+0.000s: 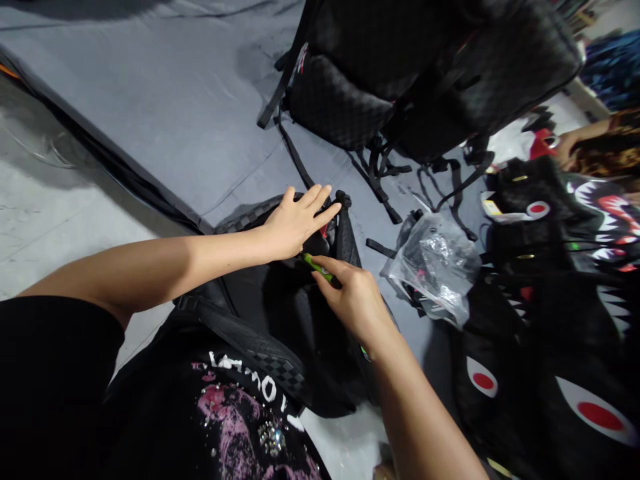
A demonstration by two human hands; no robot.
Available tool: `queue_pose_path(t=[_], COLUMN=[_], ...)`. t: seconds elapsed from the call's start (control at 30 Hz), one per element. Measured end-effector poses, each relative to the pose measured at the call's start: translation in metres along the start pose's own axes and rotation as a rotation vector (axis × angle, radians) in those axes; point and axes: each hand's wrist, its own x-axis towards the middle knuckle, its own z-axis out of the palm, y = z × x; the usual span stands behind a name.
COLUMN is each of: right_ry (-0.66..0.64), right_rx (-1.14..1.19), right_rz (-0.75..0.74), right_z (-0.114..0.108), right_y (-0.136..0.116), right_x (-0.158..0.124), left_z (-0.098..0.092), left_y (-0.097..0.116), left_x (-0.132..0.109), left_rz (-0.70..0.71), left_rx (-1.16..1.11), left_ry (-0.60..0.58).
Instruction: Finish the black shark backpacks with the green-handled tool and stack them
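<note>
A black backpack [280, 313] with checkered trim lies in front of me on grey cloth. My left hand [295, 220] rests flat on its top edge, fingers stretched out toward the carry loop [344, 200]. My right hand [353, 297] is closed around a thin green tool [316, 265], whose tip points at the backpack just below the left palm. What kind of tool it is I cannot make out.
A pile of black backpacks [425, 73] with loose straps lies beyond. A crumpled clear plastic bag [435, 263] sits right of my hands. Black bags with shark-mouth prints [565, 320] fill the right side. Another person's hand [567, 147] shows at far right. Grey cloth [165, 93] covers the left.
</note>
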Motion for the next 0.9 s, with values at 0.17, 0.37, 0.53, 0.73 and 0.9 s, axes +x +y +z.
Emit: queue_pose_path(t=[0.17,0.37,0.53,0.73,0.9], right_ry=[0.010,0.012,0.020,0.045,0.024], right_rx=[-0.005,0.040,0.069,0.128,0.054], right_rz=[0.021,0.025,0.032,0.024,0.045], right_z=[0.0010,-0.0006,0.0011,0.0034,0.0008], right_y=[-0.0026,-0.0041,-0.0040,-0.0050,-0.0075], right_x=[0.0005,-0.0004,0.0012,0.0048,0.0056], left_z=[-0.0004,-0.0048,-0.0071,-0.0081,-0.0080], left_y=[-0.0006,-0.0006,-0.0005,-0.0010,-0.0018], left_x=[0.0005,0.0008,0.0015,0.0019,0.0019], left_rz=[0.004,0.003,0.002,0.004,0.008], left_rx=[-0.010,-0.039,-0.052,-0.064,-0.063], left_ry=[-0.003,-0.033,-0.056,-0.061,-0.057])
